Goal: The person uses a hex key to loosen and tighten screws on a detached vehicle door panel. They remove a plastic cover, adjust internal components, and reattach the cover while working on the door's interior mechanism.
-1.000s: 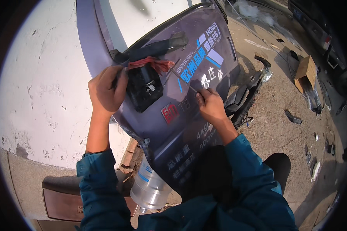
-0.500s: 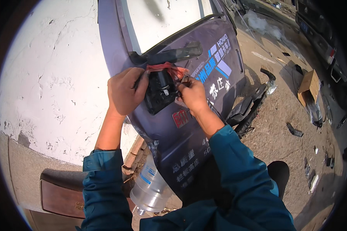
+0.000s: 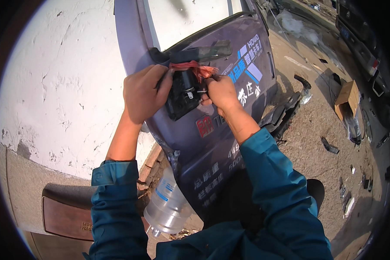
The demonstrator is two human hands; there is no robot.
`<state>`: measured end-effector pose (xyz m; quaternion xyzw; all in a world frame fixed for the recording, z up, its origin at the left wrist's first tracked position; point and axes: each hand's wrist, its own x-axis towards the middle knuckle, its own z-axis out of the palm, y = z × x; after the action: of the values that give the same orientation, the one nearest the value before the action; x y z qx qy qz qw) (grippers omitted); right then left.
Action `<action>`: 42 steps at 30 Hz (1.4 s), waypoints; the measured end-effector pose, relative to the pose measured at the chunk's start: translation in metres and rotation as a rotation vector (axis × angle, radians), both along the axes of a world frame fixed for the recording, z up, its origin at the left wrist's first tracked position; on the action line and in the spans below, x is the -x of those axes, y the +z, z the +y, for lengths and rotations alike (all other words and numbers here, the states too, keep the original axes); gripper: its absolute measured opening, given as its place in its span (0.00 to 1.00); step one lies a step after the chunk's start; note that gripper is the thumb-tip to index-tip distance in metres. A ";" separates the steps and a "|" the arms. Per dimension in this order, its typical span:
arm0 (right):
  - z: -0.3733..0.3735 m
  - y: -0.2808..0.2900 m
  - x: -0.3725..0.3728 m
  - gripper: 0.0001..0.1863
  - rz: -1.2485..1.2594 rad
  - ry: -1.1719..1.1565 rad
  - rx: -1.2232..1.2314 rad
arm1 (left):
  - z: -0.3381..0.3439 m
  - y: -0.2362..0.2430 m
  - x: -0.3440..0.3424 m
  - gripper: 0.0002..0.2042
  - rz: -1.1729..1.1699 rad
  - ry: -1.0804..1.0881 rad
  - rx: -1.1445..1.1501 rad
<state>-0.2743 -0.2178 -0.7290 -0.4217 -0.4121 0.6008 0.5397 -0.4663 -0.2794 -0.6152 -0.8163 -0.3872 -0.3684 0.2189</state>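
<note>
My left hand is closed around the left edge of a black plastic part with a rounded cylinder, held against a purple-grey vehicle door. A small metal tab shows on the part's face. At its right side, my right hand has its fingers pinched on a thin metal rod that points toward the part. The rod's other end is hidden in the fingers. Across the top of the part runs a crumpled red strip, its loose end lying just above my right fingertips.
A clear water jug stands below the door, by a brown padded seat. To the left rises a white wall. Black trim pieces, an opened cardboard box and scattered scraps lie on the ground at right.
My right hand has shifted slightly up and right, and the thin rod now shows between it and the black part. My left hand keeps its hold.
</note>
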 end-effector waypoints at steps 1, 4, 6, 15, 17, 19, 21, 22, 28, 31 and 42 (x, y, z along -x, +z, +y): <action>-0.009 0.005 -0.004 0.14 -0.129 -0.012 -0.017 | 0.000 0.000 0.001 0.06 -0.004 -0.003 -0.005; -0.044 -0.023 -0.042 0.14 -0.434 -0.086 -0.183 | 0.002 0.001 0.000 0.06 -0.012 -0.028 -0.012; -0.066 -0.050 -0.067 0.13 -0.529 -0.099 -0.372 | 0.005 0.000 -0.002 0.06 -0.032 -0.035 -0.018; -0.084 -0.008 -0.073 0.12 -0.771 0.028 -0.492 | 0.001 0.000 0.003 0.07 -0.064 -0.038 -0.025; -0.079 -0.013 -0.073 0.12 -0.773 0.017 -0.493 | 0.002 0.000 0.001 0.07 -0.063 -0.037 -0.017; -0.078 -0.014 -0.073 0.12 -0.777 0.018 -0.486 | 0.002 -0.001 0.001 0.07 -0.079 -0.048 -0.017; -0.077 -0.012 -0.073 0.12 -0.786 0.031 -0.473 | 0.003 -0.001 0.003 0.07 -0.086 -0.051 -0.025; -0.078 -0.011 -0.073 0.12 -0.787 0.035 -0.461 | 0.003 -0.002 0.004 0.06 -0.084 -0.048 -0.031; -0.083 -0.009 -0.075 0.12 -0.791 0.056 -0.454 | 0.001 -0.002 0.004 0.06 -0.103 -0.048 -0.030; -0.078 -0.015 -0.076 0.13 -0.775 0.065 -0.486 | 0.001 -0.003 0.003 0.06 -0.109 -0.045 -0.024; -0.022 0.008 -0.090 0.11 -0.795 0.310 -0.476 | -0.002 -0.005 0.001 0.06 -0.181 -0.028 0.032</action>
<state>-0.1838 -0.2394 -0.7206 -0.4171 -0.7703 0.3555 0.3261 -0.4670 -0.2818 -0.6204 -0.7883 -0.4000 -0.4376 0.1647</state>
